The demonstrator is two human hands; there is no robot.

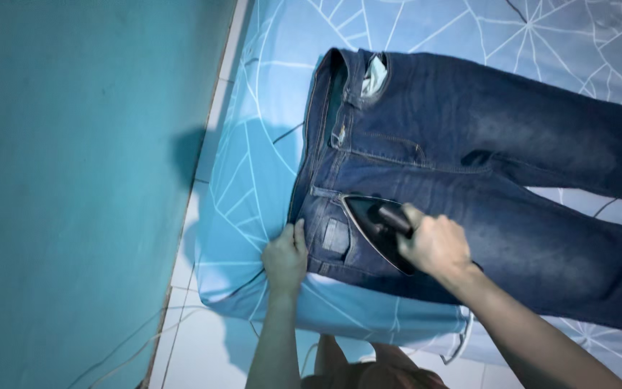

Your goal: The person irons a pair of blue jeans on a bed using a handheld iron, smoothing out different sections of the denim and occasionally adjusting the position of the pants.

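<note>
Head cam: my right hand (435, 245) is wrapped tight round the handle of a black iron (374, 229), sitting on the jeans (484, 173) near the waistband. Left hand (286, 258) lies flat and open, fingers pinning the waistband edge, I guess to hold the denim taut. Jeans are spread across a blue patterned bedsheet (253, 180), waist toward its near corner. Teal wall (73, 180), white tiled floor (188, 324).

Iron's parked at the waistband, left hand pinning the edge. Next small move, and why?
Probably slide the iron along the lower leg of the jeans, away from the waistband. The right hand grips its handle, its tip points at the waistband, and the left hand pins the waist edge flat, so the cloth should stay taut.
</note>
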